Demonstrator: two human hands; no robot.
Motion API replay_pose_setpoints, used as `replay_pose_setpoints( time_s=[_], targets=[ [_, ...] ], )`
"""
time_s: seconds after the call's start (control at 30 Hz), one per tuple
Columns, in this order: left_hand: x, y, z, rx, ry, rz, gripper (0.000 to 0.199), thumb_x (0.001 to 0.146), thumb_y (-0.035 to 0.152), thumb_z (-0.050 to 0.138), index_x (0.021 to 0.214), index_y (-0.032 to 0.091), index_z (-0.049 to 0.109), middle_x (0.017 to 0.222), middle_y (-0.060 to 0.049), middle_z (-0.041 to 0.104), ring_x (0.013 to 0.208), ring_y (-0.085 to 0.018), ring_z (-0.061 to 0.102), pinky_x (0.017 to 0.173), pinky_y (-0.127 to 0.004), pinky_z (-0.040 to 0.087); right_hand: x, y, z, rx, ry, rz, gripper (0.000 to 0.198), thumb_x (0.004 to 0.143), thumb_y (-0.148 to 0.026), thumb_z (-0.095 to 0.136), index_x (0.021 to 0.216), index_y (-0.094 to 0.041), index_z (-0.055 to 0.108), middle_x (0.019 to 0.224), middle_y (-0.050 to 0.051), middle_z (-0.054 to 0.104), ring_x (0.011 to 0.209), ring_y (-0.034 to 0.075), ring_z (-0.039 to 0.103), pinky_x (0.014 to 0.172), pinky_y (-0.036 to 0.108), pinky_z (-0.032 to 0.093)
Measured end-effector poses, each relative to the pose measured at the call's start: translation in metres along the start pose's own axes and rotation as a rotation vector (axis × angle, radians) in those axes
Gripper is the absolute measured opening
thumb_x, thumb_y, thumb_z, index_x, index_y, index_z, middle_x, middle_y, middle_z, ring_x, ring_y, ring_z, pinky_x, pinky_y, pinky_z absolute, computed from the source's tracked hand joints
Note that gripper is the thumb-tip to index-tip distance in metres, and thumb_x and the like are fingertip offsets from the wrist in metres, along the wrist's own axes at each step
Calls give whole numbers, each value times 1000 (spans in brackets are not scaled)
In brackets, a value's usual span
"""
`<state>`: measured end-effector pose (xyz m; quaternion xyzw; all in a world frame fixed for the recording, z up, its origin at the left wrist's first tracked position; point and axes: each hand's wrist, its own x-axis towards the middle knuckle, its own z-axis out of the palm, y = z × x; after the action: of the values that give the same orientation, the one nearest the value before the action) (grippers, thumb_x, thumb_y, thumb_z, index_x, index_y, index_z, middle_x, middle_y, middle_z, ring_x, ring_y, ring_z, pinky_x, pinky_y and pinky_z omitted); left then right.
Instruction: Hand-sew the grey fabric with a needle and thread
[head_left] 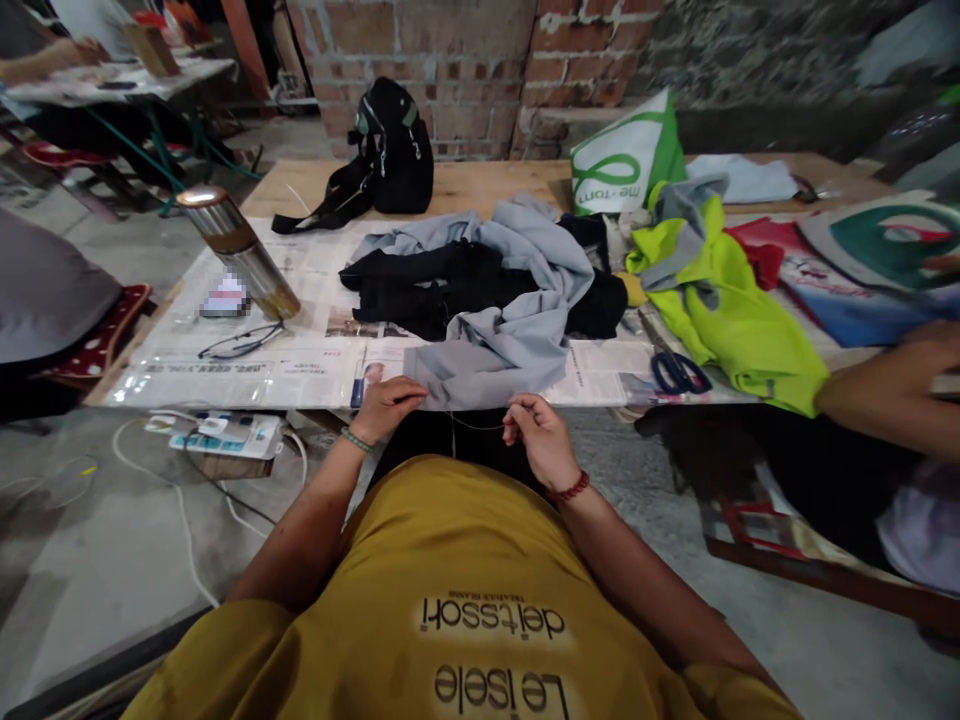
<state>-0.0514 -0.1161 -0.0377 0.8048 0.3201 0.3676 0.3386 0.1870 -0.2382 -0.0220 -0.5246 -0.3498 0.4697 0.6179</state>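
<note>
A crumpled grey garment (495, 365) spreads across the table and reaches its front edge. At its near left corner, my left hand (388, 408) is closed in a pinch, with the cloth at the fingertips. My right hand (540, 435), also pinching, is just off the table edge, right of the cloth. A thin thread (476, 427) sags from near the cloth edge to my right fingers. Whether a needle is in them is too small to see. Black cloth (435, 285) lies tangled with the grey garment.
Newspaper (307, 365) covers the table. On the left stand a steel flask (251, 260) and glasses (240, 343); a black bag (397, 150) sits behind. Scissors (679, 373) and a yellow-green garment (739, 300) lie right, beside another person's arm (892, 390) and an iron (885, 240).
</note>
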Motion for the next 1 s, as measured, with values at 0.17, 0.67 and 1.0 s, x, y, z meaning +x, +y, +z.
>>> replay_pose_setpoints(
  time_s=[0.17, 0.67, 1.0],
  targets=[
    [0, -1, 0, -8, -9, 4, 15, 80, 26, 61, 84, 20, 74, 84, -6, 73, 80, -16, 67, 75, -29, 55, 12, -4, -12, 195, 73, 29, 26, 74, -39, 70, 88, -21, 56, 68, -5, 60, 52, 7, 55, 48, 19, 47],
    [0, -6, 9, 249, 20, 185, 18, 88, 21, 55, 89, 19, 72, 85, -6, 72, 82, -16, 67, 77, -29, 54, -4, 74, -73, 438, 91, 409, 35, 60, -33, 80, 79, -20, 54, 51, -10, 46, 37, 6, 40, 39, 20, 32],
    [4, -3, 11, 422, -5, 220, 20, 89, 16, 51, 92, 17, 70, 87, -7, 71, 84, -16, 66, 78, -30, 55, 9, 100, -106, 375, 216, 407, 28, 61, -30, 75, 77, -19, 55, 50, -9, 42, 36, 4, 36, 38, 20, 31]
  ],
)
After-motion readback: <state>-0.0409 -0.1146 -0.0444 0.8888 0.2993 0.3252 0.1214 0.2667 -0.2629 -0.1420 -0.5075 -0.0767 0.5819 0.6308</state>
